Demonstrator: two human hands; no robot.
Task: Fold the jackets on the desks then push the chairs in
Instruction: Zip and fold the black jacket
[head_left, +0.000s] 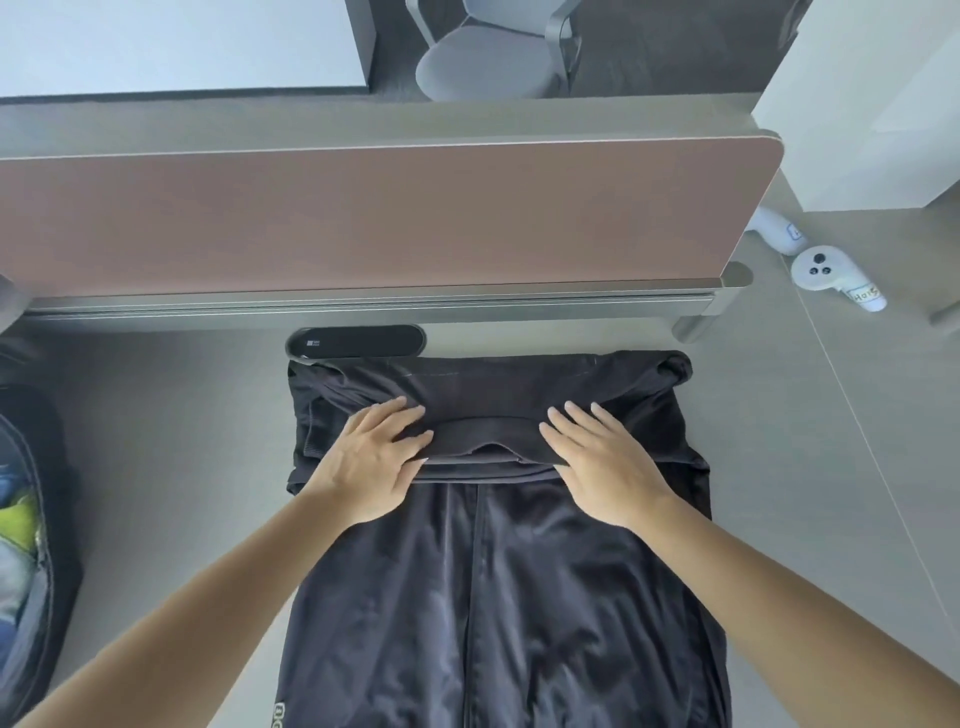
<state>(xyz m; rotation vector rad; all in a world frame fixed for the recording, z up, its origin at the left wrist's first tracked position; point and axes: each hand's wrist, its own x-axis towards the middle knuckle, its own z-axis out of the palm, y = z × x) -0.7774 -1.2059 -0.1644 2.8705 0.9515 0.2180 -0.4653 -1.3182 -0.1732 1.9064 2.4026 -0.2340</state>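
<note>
On the grey desk (156, 441), straight ahead of the person, a black jacket (493, 597) lies flat with its zip running down the middle toward the near edge. Its far end is turned back on itself into a thick band of fabric just in front of a black oval device (356, 341), which sits at the foot of the brown divider panel (363, 218). The left hand (371, 457) and the right hand (602, 462) rest palm down on that folded band, one at each side, fingers straight and spread, pressing the cloth and gripping nothing. At the left edge of the desk lies an open backpack (26, 519). Two white controllers (831, 280) lie to the right, past the panel's end. Beyond the panel, a grey chair (493, 57) stands by another desk
</note>
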